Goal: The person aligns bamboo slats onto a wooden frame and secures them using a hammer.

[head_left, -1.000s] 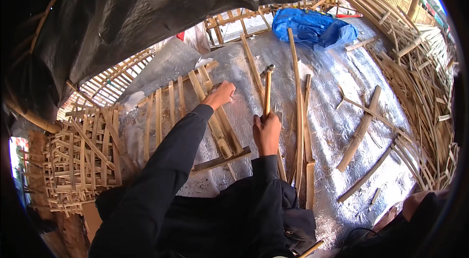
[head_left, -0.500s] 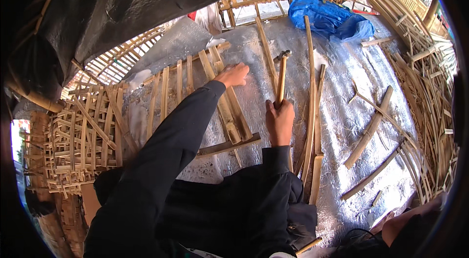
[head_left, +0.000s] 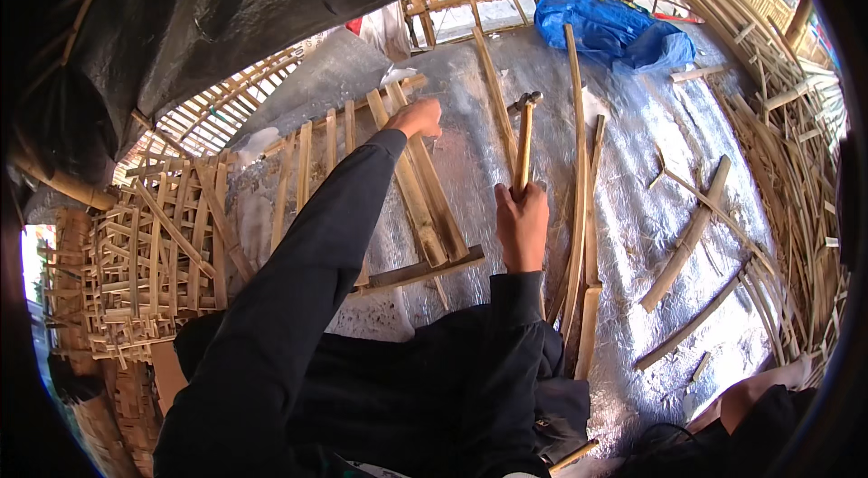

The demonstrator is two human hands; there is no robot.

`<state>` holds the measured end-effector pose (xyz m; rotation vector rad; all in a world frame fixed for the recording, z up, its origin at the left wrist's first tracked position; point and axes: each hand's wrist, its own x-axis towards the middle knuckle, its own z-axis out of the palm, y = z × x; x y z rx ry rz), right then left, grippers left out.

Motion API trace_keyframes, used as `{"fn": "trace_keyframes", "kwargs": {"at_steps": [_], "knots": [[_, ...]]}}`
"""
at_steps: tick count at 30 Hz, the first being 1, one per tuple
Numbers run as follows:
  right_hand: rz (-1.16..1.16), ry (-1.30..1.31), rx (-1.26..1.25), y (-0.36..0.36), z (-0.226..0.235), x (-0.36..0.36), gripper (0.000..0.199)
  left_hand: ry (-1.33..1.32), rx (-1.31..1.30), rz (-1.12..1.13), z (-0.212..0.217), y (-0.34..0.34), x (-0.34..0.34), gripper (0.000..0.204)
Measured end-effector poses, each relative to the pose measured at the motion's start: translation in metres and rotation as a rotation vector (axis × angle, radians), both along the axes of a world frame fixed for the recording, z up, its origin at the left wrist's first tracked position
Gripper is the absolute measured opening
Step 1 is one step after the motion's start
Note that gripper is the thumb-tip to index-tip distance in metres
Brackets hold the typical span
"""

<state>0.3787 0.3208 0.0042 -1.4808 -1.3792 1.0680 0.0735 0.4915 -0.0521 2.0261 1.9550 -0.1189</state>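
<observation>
My right hand (head_left: 522,227) is wrapped round the wooden handle of a hammer (head_left: 524,152), whose dark metal head points away from me. My left hand (head_left: 418,119) rests over the far part of two bamboo slats (head_left: 418,207) lying side by side. Its fingers are curled closed; whatever they hold, if anything, is hidden. The near ends of these slats lie on a bamboo crosspiece (head_left: 420,272), and their far ends reach another bamboo crosspiece (head_left: 412,83). More thin slats (head_left: 305,161) stand in a spaced row to the left, partly behind my left sleeve.
Long bamboo strips (head_left: 579,161) lie right of the hammer on a silvery sheet (head_left: 633,207). A blue plastic sheet (head_left: 606,26) is crumpled at the back. Split bamboo (head_left: 805,234) is heaped along the right. A woven bamboo lattice (head_left: 149,252) stands left, under a dark tarp (head_left: 271,8).
My left hand has shifted a little left and away from me along the slats. My right hand and the hammer stay almost in place.
</observation>
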Motion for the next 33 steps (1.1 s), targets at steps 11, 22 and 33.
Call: {"fn": "trace_keyframes", "kwargs": {"at_steps": [11, 22, 33], "knots": [[-0.011, 0.058, 0.053, 0.004, -0.027, -0.002, 0.033, 0.323, -0.106, -0.001, 0.013, -0.023, 0.058, 0.032], [0.003, 0.026, -0.074, 0.003, -0.007, 0.003, 0.034, -0.191, -0.23, 0.228, 0.024, -0.004, 0.036, 0.019], [0.025, 0.065, 0.055, 0.01, -0.04, -0.001, 0.032, -1.071, 0.216, 0.374, 0.045, -0.063, -0.002, 0.012]]}}
